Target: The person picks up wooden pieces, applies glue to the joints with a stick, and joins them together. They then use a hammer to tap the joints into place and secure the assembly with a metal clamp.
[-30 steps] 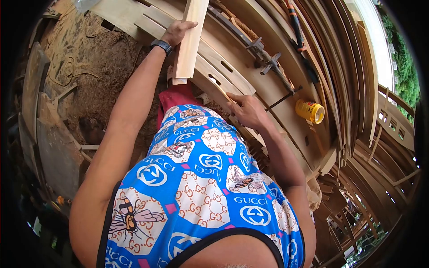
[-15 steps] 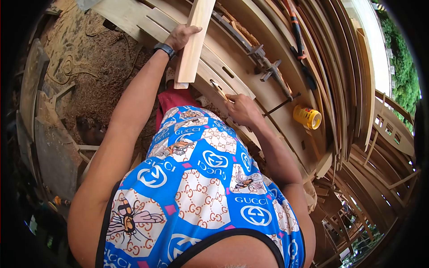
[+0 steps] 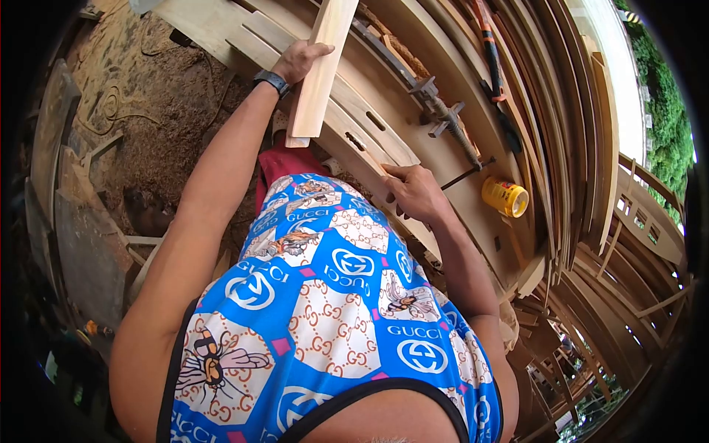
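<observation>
My left hand [image 3: 303, 60], with a watch on its wrist, grips the edge of a pale wooden board [image 3: 322, 81] that stands up toward the top of the view. Under it lie slotted wooden pieces [image 3: 336, 129]; dark oblong slots show in them. My right hand [image 3: 415, 193] is at the near edge of the slotted piece, its fingers bent round something too small and hidden to name. A metal bar clamp [image 3: 443, 117] lies beyond that hand, on the wide wooden surface [image 3: 473, 210].
A yellow container [image 3: 505, 197] lies right of my right hand. An orange and black tool [image 3: 490, 55] is at the upper right, beside stacked curved boards [image 3: 569, 148]. Sawdust [image 3: 170, 125] covers the ground at left, with a loose cord [image 3: 111, 107].
My right hand has moved slightly right and away from the slot, and the thin light stick it held at the slot no longer shows there. My left hand stays on the board.
</observation>
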A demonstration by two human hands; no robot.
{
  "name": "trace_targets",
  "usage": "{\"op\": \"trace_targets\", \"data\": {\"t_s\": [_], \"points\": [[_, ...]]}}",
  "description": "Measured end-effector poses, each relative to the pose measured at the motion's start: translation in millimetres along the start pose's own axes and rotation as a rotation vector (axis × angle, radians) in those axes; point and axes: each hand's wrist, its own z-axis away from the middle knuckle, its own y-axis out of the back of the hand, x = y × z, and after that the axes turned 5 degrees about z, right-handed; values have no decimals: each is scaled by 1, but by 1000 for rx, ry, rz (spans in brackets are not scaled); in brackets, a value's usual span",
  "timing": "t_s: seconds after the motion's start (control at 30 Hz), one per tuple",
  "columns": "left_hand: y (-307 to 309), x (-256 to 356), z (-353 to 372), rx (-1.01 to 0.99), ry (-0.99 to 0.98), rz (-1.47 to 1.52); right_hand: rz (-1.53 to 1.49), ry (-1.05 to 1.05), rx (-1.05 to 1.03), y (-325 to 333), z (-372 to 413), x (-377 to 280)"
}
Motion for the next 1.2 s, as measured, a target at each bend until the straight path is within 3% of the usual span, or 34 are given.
{"op": "trace_targets", "data": {"t_s": [0.07,0.13,0.33,0.4,0.43,0.57,0.63,0.67,0.87,0.97,1.03,1.2], "points": [[-2,5,0,15,-40,26,9,8,-2,-4,-5,0],[1,0,-2,5,91,110,21,21,-8,-10,-13,-1],[5,-4,-4,-24,17,6,80,51,6,-7,-25,-4],[6,1,-2,-6,-1,-3,-45,-153,-146,12,-9,-25],[5,2,-1,11,-19,-12,-40,-153,-148,11,-6,-19],[5,-2,0,47,-147,-113,120,20,69,21,15,-16],[6,2,-2,7,85,56,162,48,168,31,22,-23],[5,3,-2,4,83,58,163,46,170,34,21,-21],[9,-6,-2,4,-32,-126,399,284,321,42,-10,5],[9,-6,-5,25,-78,-197,460,280,417,36,-29,25],[10,-3,-6,-12,86,-25,487,291,394,33,-32,31],[9,-9,-3,25,-23,-125,554,353,393,26,-28,24]]}}
